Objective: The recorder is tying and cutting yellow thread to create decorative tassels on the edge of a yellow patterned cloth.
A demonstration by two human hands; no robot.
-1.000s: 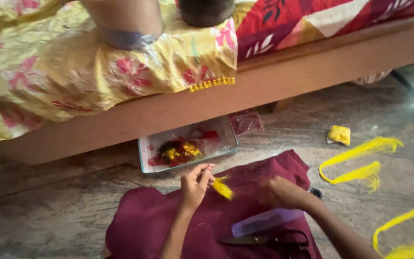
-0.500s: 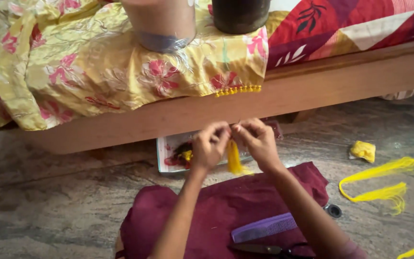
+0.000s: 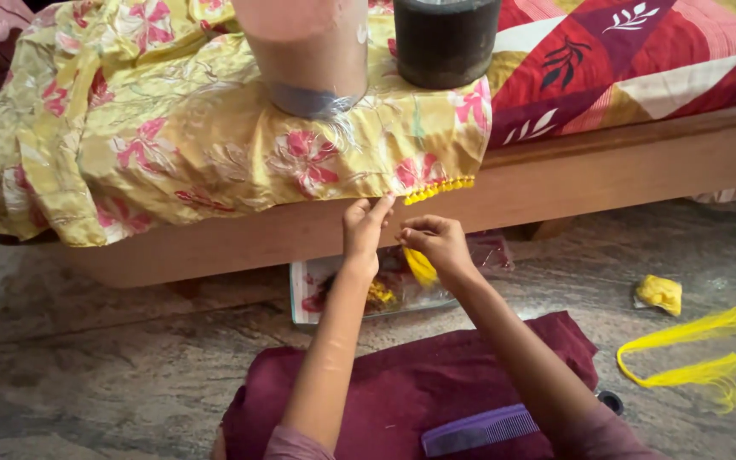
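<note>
1. Yellow tassel (image 3: 420, 266): hangs below the floral cloth's (image 3: 215, 145) fringed edge (image 3: 439, 189), apparently held close for joining.
2. Right hand (image 3: 436, 241): grip pinched shut on the tassel's top, wrist bent.
3. Left hand (image 3: 363, 223): fingertips pinch the cloth hem, forearm raised.
4. Surroundings: tray (image 3: 304, 294) under the bed (image 3: 623, 175); comb (image 3: 479, 428) on the maroon cloth (image 3: 402, 383).

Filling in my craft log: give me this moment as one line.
left hand: pinching cloth edge | right hand: holding yellow tassel | fringe: beside fingers | comb: on lap
</note>
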